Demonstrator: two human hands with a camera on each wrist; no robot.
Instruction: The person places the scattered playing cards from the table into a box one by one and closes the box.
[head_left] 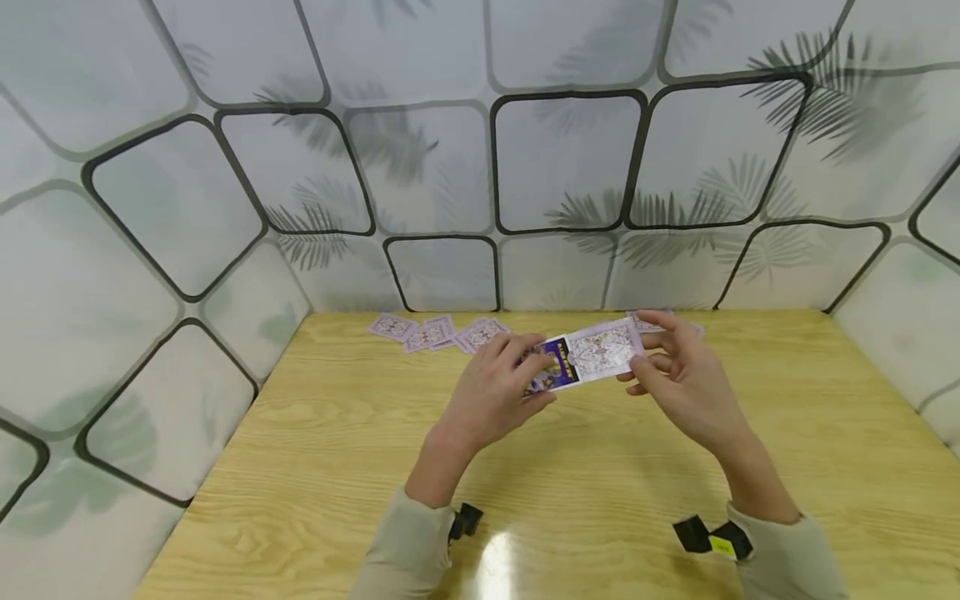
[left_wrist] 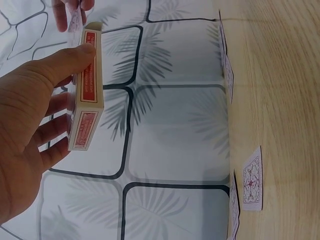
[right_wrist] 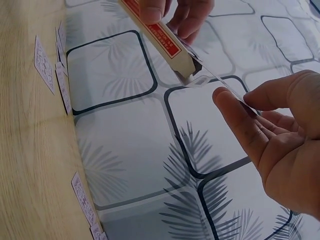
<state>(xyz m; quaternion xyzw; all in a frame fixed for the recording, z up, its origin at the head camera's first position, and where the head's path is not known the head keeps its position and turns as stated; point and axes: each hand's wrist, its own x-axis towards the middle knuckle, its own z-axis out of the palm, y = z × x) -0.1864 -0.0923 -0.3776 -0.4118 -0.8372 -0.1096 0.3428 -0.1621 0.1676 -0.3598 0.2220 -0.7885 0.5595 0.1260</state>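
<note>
My left hand [head_left: 491, 387] grips a card box [left_wrist: 89, 80], which has red and cream panels on its narrow sides and a dark purple face with yellow lettering. At its right end the box is open, with a flap sticking out in the right wrist view. My right hand [head_left: 693, 383] pinches the far end of a playing card [head_left: 603, 348] with a pale purple patterned back. The card's other end meets the open mouth of the box; how far inside it reaches is hidden. Both hands are raised above the wooden table [head_left: 337, 442].
Several patterned playing cards [head_left: 429, 333] lie face down along the table's back edge, left of centre, some overlapping. More cards [right_wrist: 82, 200] lie further right, partly behind my right hand. A patterned cloth wall [head_left: 570, 167] rises behind the table and along its sides.
</note>
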